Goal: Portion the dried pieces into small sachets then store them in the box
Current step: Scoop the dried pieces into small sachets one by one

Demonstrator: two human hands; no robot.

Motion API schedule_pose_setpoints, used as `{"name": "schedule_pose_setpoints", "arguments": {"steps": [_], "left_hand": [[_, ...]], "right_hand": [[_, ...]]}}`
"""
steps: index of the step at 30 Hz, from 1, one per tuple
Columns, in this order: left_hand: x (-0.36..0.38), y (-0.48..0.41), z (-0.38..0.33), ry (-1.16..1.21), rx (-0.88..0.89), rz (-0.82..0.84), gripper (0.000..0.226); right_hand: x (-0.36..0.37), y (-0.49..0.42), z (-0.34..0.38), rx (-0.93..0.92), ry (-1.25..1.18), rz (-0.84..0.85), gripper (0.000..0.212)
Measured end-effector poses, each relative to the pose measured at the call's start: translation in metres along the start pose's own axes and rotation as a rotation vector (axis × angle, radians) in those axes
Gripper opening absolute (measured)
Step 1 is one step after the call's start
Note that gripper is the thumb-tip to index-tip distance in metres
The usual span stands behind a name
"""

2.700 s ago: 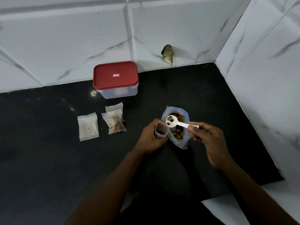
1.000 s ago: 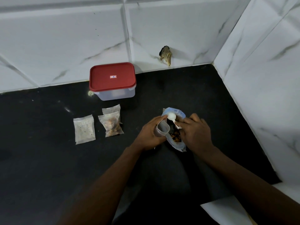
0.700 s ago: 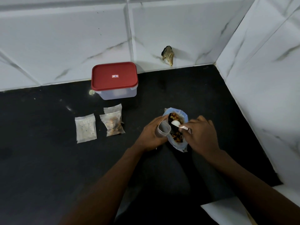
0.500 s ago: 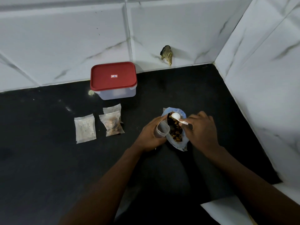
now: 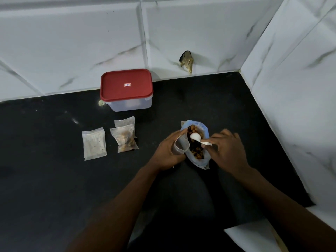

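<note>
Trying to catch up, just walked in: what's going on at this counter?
A person is portioning dried pieces. Their left hand holds an open sachet beside the blue bag of pieces, while the right hand pinches a white spoon with its bowl over the bag's mouth. A brown-filled sachet and two others lie on the black counter. The red-lidded box sits closed by the wall.

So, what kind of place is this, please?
Probably a home kitchen counter: a black worktop in a corner of white marble-look wall tiles, a red-lidded food box, and a white spoon in the right hand at a bag of dried pieces; the left hand holds a sachet.
</note>
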State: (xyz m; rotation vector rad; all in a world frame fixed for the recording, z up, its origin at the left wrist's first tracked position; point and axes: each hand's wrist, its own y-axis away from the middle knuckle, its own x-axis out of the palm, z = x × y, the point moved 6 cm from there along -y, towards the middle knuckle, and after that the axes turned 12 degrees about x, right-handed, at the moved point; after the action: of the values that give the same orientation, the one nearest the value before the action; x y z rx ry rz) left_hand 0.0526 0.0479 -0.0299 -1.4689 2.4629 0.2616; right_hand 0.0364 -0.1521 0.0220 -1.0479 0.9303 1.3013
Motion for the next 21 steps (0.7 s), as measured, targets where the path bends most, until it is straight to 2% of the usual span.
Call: {"name": "schedule_pose_setpoints", "arguments": {"steps": [5, 7, 13, 18, 21], "left_hand": [[0.000, 0.001, 0.000, -0.005, 0.006, 0.020, 0.084], [-0.001, 0.001, 0.000, -0.015, -0.001, 0.033, 0.085], [-0.002, 0.000, -0.003, -0.015, -0.014, 0.041, 0.087], [-0.001, 0.003, -0.003, 0.001, -0.026, 0.041, 0.086], [0.000, 0.004, -0.002, 0.010, -0.022, 0.036, 0.085]], "right_hand": [[0.008, -0.011, 0.004, 0.010, -0.004, -0.066, 0.028], [0.013, -0.016, 0.009, 0.028, 0.018, -0.064, 0.027], [0.022, -0.019, 0.008, 0.107, -0.002, 0.067, 0.023], [0.011, -0.012, -0.002, 0.091, -0.065, 0.149, 0.019], [0.002, -0.016, -0.010, 0.114, -0.156, 0.141, 0.035]]}}
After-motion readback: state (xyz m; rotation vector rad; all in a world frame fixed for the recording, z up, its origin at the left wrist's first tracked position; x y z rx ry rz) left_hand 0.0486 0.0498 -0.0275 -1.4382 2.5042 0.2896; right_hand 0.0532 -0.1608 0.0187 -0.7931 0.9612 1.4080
